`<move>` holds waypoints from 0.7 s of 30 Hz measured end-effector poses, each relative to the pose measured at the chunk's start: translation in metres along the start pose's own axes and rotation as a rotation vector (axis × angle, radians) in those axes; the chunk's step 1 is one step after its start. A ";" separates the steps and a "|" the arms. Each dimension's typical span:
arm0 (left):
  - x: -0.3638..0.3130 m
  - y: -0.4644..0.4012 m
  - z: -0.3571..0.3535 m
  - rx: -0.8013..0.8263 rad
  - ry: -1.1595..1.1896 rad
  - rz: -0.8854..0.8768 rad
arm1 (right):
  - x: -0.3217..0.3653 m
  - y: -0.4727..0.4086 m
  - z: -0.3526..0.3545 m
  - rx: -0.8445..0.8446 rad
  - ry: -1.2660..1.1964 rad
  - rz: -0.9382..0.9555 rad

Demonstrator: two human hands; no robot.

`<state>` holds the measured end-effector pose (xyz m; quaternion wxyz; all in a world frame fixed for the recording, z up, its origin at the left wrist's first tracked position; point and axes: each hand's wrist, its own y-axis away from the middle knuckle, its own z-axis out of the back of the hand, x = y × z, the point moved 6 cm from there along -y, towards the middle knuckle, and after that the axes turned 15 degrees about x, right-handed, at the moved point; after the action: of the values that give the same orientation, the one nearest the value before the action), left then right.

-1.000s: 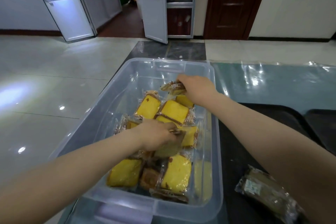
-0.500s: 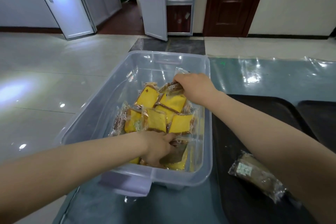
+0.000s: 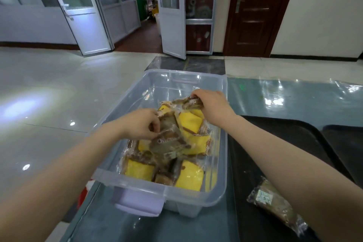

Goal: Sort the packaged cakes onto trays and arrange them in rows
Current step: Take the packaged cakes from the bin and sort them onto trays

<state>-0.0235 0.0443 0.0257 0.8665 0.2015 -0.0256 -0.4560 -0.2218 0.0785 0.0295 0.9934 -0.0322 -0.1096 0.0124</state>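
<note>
The bin [image 3: 222, 165] is clear, smooth plastic with pale lilac plastic handles; the packaged cakes [image 3: 189, 124] sit in glossy, crinkled clear film; the counter [image 3: 275, 100] wears a shiny, wrinkled plastic sheet; the tray [image 3: 290, 139] looks matt black; the floor [image 3: 49, 94] is polished, reflective tile; the far door [image 3: 255, 12] is dark varnished wood.

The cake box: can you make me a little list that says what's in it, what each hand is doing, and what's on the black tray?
box: clear plastic bin on the table
inside: wrapped yellow cakes and brown ones, piled loosely
left hand: in the bin, grip closed on a brown wrapped cake
right hand: at the far end, pinching another brown packet
black tray: one brown wrapped cake near its front edge
rows made: none yet
</note>
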 end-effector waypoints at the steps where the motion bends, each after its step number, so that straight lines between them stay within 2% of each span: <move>1: 0.008 0.007 0.012 -0.046 0.048 0.019 | -0.002 0.004 0.003 -0.007 -0.133 -0.004; 3: 0.018 0.020 0.035 -0.156 0.145 0.044 | -0.005 0.012 0.010 -0.041 -0.383 0.002; 5: 0.016 0.030 0.055 -0.272 0.227 0.042 | -0.008 0.021 0.021 -0.091 -0.509 0.015; 9: -0.006 0.037 0.081 -0.448 0.392 -0.010 | -0.015 0.043 0.049 -0.196 -0.526 0.035; 13: -0.047 0.023 0.095 -0.535 0.440 -0.049 | -0.042 0.081 0.076 -0.315 -0.556 0.027; 17: -0.099 -0.005 0.099 -0.580 0.453 -0.096 | -0.090 0.133 0.083 -0.419 -0.534 -0.097; 21: -0.155 -0.038 0.096 -0.586 0.471 -0.158 | -0.149 0.185 0.072 -0.415 -0.527 -0.264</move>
<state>-0.1653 0.1184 0.1217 0.8317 0.0460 0.3213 -0.4505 -0.3866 0.2629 0.0547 0.8964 -0.2147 -0.3652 -0.1304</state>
